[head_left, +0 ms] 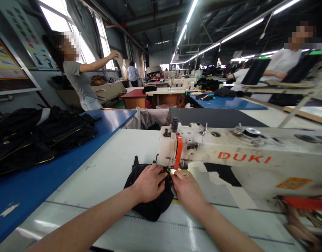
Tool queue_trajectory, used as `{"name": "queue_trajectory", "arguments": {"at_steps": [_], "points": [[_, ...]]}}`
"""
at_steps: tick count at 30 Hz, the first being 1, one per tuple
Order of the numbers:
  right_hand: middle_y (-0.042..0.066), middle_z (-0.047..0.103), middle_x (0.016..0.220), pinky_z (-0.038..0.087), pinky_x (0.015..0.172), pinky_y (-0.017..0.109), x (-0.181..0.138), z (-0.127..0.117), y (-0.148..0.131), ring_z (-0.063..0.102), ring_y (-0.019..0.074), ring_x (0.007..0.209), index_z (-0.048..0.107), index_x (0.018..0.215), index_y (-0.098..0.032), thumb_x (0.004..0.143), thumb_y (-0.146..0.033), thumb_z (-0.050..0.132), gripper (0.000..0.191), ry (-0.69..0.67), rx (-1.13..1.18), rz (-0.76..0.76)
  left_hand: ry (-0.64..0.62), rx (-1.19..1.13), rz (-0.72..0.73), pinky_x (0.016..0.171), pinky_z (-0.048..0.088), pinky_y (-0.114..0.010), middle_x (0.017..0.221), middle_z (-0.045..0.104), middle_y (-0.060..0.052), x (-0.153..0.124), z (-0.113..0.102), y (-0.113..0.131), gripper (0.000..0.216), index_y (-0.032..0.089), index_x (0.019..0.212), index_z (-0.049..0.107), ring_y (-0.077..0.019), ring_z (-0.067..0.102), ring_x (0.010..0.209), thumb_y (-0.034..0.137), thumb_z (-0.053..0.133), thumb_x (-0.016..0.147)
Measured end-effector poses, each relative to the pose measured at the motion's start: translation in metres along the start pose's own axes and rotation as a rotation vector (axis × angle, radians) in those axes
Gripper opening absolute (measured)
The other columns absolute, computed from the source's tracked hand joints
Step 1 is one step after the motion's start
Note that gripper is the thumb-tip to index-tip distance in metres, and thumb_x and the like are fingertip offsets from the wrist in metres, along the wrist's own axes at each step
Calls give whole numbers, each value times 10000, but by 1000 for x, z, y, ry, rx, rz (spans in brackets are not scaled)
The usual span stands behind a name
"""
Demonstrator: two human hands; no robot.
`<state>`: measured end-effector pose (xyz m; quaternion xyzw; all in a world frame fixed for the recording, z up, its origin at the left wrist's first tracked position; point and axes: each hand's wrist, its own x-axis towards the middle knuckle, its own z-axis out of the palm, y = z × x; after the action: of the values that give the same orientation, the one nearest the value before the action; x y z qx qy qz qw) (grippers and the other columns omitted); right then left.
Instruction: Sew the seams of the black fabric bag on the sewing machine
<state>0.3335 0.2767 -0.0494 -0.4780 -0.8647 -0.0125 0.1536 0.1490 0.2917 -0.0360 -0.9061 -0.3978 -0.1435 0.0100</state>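
A piece of black fabric (pixel 155 206) lies bunched on the pale sewing table (pixel 103 175), partly under the needle area of a white sewing machine (pixel 208 147). My left hand (pixel 150 182) rests on top of the fabric, its fingers bent and pressing it close to the needle. On the other side, my right hand (pixel 185 187) has its fingers closed together at the fabric's right edge, near the presser foot. Both sets of fingertips almost meet there. The needle and the exact stitching spot are hidden behind the fingers.
A blue table (pixel 71 157) on the left bears a heap of black garments (pixel 40 133). Thread cones (pixel 255 71) stand at the upper right. One person (pixel 82 77) holds up a piece at the left; another person (pixel 286 63) is at the right.
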Motion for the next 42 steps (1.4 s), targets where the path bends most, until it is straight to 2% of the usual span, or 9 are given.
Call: {"name": "queue_trajectory", "arguments": {"at_steps": [10, 20, 29, 42], "points": [[51, 585, 968, 341, 806, 358, -1, 1, 2, 481, 223, 876, 592, 963, -179, 828, -78, 474, 206, 0, -13, 9, 7, 1, -10, 854, 431, -423, 1043, 567, -93, 1, 3, -1, 328, 187, 1147, 592, -244, 468, 960, 264, 414, 882], [58, 577, 966, 342, 844, 349, -5, 0, 3, 473, 213, 874, 598, 964, -168, 812, -58, 494, 214, 14, -10, -23, 7, 21, -14, 864, 427, -429, 1047, 569, -89, 1, 5, -1, 322, 190, 1137, 597, -243, 466, 957, 262, 412, 884], [45, 574, 900, 359, 816, 334, -9, 2, 2, 469, 206, 857, 620, 945, -168, 834, -53, 477, 215, 35, -27, -61, 11, 8, -13, 856, 431, -424, 1034, 571, -90, -1, 2, -1, 310, 194, 1118, 608, -244, 470, 959, 271, 416, 887], [49, 578, 940, 355, 833, 341, -7, -2, 0, 478, 211, 883, 615, 938, -174, 841, -60, 468, 210, 10, -19, -38, 15, 13, -24, 839, 429, -418, 1045, 575, -85, 0, 1, -1, 304, 205, 1118, 611, -238, 470, 942, 262, 429, 881]]}}
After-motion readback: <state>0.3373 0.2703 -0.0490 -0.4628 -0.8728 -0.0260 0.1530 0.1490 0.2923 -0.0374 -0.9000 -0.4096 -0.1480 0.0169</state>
